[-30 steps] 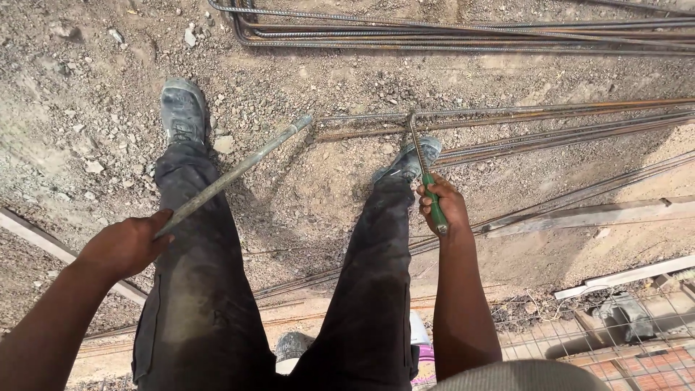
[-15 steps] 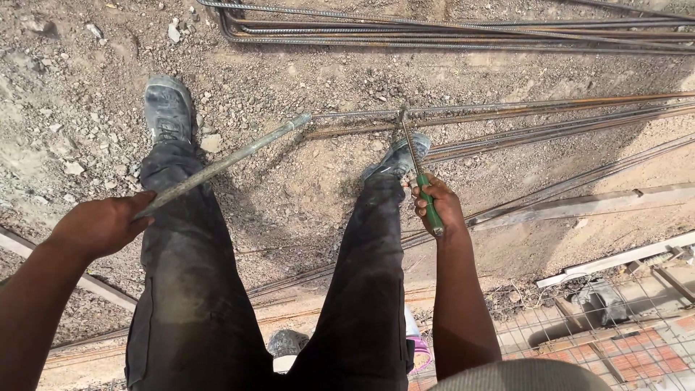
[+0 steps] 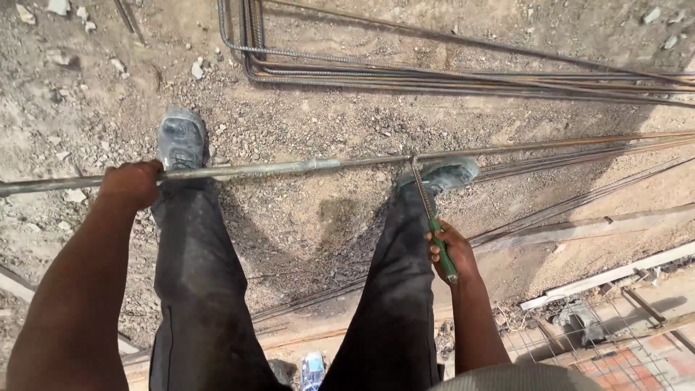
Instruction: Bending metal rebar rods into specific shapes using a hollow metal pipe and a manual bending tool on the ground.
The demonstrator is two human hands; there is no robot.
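My left hand point(image 3: 132, 185) grips a grey metal pipe point(image 3: 246, 171) that lies level across the view, sleeved over the end of a long rusty steel bar point(image 3: 550, 145). My right hand point(image 3: 450, 250) holds a green-handled tool point(image 3: 443, 253) whose thin metal shaft point(image 3: 421, 192) reaches up to the bar near the pipe's right end. Both hands are over my legs in dark dusty trousers. My grey shoes point(image 3: 181, 137) point(image 3: 445, 174) stand on gravelly dirt.
A bundle of bent steel bars point(image 3: 434, 72) lies on the ground at the top. More bars and wooden planks point(image 3: 594, 224) run at the right. Wire mesh point(image 3: 608, 340) over red blocks sits at the lower right. Stones litter the dirt.
The pipe has swung from a steep slant to nearly level. My left hand rose and moved right with it. My right hand with the tool stayed near the same spot.
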